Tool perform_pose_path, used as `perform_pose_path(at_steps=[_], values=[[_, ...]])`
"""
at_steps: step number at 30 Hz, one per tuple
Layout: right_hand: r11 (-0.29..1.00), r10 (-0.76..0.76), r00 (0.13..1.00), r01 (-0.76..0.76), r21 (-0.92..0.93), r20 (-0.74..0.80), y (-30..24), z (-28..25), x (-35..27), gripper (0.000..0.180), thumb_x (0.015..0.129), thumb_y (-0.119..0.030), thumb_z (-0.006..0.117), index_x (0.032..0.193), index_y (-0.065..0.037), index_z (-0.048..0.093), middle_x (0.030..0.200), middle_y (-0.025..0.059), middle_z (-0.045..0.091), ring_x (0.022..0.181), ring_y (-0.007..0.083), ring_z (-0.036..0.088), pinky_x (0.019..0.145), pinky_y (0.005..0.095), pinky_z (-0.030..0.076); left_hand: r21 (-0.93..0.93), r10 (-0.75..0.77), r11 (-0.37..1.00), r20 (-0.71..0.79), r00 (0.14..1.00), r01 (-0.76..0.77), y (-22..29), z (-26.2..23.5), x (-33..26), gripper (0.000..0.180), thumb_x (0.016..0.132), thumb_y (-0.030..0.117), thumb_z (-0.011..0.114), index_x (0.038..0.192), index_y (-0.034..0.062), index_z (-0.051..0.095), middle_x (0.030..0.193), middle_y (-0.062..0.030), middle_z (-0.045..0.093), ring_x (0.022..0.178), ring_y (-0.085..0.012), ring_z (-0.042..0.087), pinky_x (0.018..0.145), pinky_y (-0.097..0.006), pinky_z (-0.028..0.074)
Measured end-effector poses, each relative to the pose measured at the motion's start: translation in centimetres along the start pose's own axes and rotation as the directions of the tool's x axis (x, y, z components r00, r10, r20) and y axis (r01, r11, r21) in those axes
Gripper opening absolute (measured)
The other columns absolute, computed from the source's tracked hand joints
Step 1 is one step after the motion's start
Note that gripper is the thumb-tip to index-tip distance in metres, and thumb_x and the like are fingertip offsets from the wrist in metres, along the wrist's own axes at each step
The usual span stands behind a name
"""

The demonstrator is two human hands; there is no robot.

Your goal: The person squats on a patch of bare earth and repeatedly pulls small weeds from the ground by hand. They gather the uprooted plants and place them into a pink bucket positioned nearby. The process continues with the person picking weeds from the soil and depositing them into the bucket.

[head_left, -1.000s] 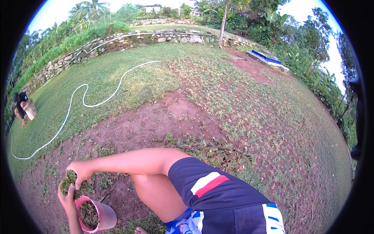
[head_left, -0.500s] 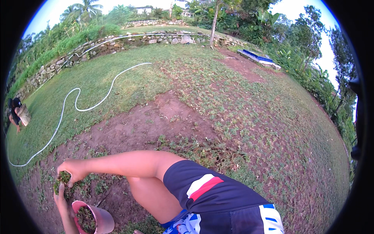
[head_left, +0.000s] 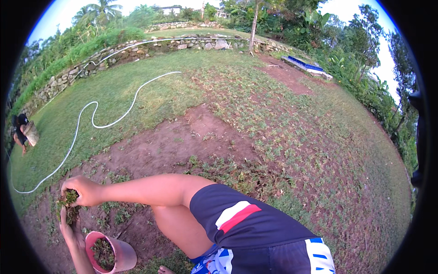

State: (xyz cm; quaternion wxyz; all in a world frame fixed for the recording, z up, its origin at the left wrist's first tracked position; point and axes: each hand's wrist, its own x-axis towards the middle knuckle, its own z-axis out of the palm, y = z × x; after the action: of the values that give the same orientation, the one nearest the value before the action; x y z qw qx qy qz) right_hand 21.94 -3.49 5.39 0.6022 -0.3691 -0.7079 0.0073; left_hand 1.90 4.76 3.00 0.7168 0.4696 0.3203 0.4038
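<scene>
At the lower left, my right hand [head_left: 84, 190] reaches across in front of me, its fingers closed on a clump of grass [head_left: 68, 198] with dark soil at its roots. My left hand [head_left: 68, 228] comes up from below, fingers and thumb around the lower part of the same clump. The two hands meet at the clump, over bare soil. Just right of my left forearm, a pink bucket [head_left: 124, 255] stands tilted toward it, with more grass and plant bits inside.
A pale hose [head_left: 73, 141] curves over the lawn. At the far left a person [head_left: 20, 132] bends by a light sack [head_left: 31, 134]. Bare brown soil [head_left: 182, 137] and patchy low plants spread ahead. A stone wall [head_left: 200, 44] and a blue-edged basin [head_left: 303, 65] stand farther off.
Both hands have shifted slightly left and up with the grass clump between them. The whole view has moved a little, and more of the bucket shows.
</scene>
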Motion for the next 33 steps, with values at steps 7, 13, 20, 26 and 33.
perform_pose_path(at_steps=[7,13,20,26,33], values=[[0.966,-0.185,0.982,0.174,-0.189,-0.043,-1.8,0.1,1.0,0.029,0.070,-0.006,0.069,0.098,-0.008,0.062,0.090,0.0124,0.061,0.090,0.0381,0.060,0.079,0.0483,0.048,-0.157,0.030,0.987,-0.027,0.999,-0.034,1.2,0.3,0.7,0.032,0.096,0.029,0.067,0.121,0.0090,0.064,0.112,-0.0036,0.070,0.093,-0.0122,0.068,0.078,-0.024,0.057],[0.704,-0.550,0.818,0.562,-0.435,0.167,-2.6,-0.5,1.6,0.022,0.073,-0.012,0.067,0.094,-0.014,0.062,0.087,0.0032,0.058,0.081,0.0262,0.059,0.063,0.0400,0.051,-0.153,-0.082,0.984,0.055,0.995,0.090,1.5,-2.0,2.0,0.026,0.102,0.030,0.057,0.118,0.0109,0.063,0.105,-0.0005,0.070,0.089,-0.0105,0.068,0.071,-0.022,0.058],[0.498,-0.680,0.652,0.746,-0.442,0.336,-3.8,-0.8,1.8,0.013,0.075,-0.021,0.067,0.085,-0.019,0.060,0.083,-0.0012,0.054,0.079,0.0210,0.057,0.061,0.0356,0.050,-0.169,-0.206,0.964,0.007,0.979,0.204,0.0,-3.7,2.6,0.020,0.104,0.029,0.055,0.112,0.0133,0.064,0.093,0.0029,0.070,0.072,-0.0076,0.068,0.051,-0.015,0.056],[0.857,-0.306,0.942,0.337,-0.390,0.141,-2.2,-1.4,1.4,0.049,0.060,-0.005,0.074,0.105,-0.010,0.057,0.099,0.0117,0.055,0.095,0.0373,0.057,0.078,0.0464,0.050,-0.191,-0.250,0.955,-0.120,0.961,0.225,-1.4,-6.6,3.7,0.014,0.098,0.026,0.066,0.100,0.0127,0.065,0.083,0.0006,0.068,0.064,-0.0097,0.064,0.050,-0.015,0.053],[0.932,0.361,0.572,-0.244,-0.267,0.737,3.9,-3.9,-2.3,0.066,0.066,-0.026,0.086,0.123,-0.005,0.058,0.120,0.0193,0.064,0.110,0.0390,0.062,0.093,0.0463,0.049,0.009,-0.173,0.985,0.104,0.979,0.173,-0.3,-5.9,0.8,0.020,0.088,0.030,0.070,0.102,0.0164,0.063,0.093,0.0006,0.068,0.086,-0.0172,0.066,0.080,-0.035,0.051]])
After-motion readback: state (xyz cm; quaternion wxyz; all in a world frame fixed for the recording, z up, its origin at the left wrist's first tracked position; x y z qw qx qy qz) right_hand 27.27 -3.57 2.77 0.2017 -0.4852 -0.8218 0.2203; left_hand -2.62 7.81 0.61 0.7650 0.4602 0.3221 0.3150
